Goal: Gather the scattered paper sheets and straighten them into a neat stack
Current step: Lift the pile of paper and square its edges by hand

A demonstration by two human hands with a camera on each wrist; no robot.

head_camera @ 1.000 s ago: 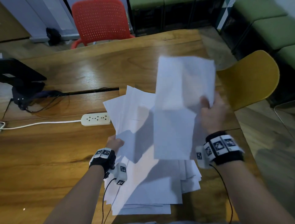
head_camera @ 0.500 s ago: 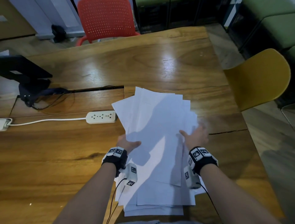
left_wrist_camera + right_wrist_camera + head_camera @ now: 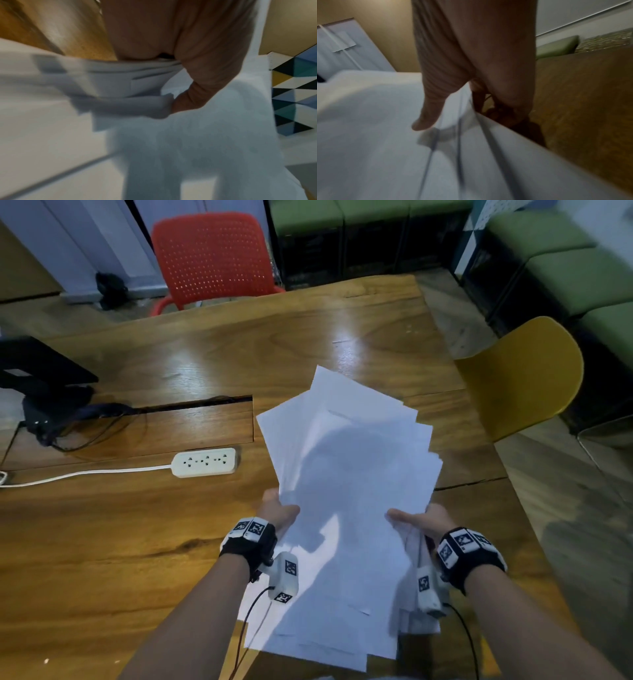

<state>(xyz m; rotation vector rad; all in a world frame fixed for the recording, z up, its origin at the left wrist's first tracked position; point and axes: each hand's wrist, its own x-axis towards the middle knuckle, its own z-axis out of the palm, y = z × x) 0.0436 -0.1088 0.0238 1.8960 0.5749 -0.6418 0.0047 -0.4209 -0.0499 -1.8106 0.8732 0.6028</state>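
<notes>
Since a second ago the right hand (image 3: 423,520) has brought its lifted sheet down onto the pile; both hands now grip the paper sheets (image 3: 346,501) from the sides, and the whole bundle sits further right and nearer the table's right edge than before.

Left hand (image 3: 277,510): thumb on top of the sheets at their left edge, fingers under, pinching. Left wrist view confirms the thumb (image 3: 193,97) pressing into bunched paper edges; it is blurred.

Right hand: thumb lies flat across the top sheet at the right edge, fingers curled beneath. Right wrist view shows the thumb (image 3: 428,116) on white paper, with several sheet edges fanned below it.

Sheets: plain white, no visible print. Not squared; corners fan out at the far end, offset edges step down the right side, and loose lower corners splay at the near end. A shadow falls across the middle. The far part tilts up off the wooden table (image 3: 102,542); the near end overhangs the table's near edge.

White power strip (image 3: 205,462) lies on the table left of the sheets, apart from them.
</notes>
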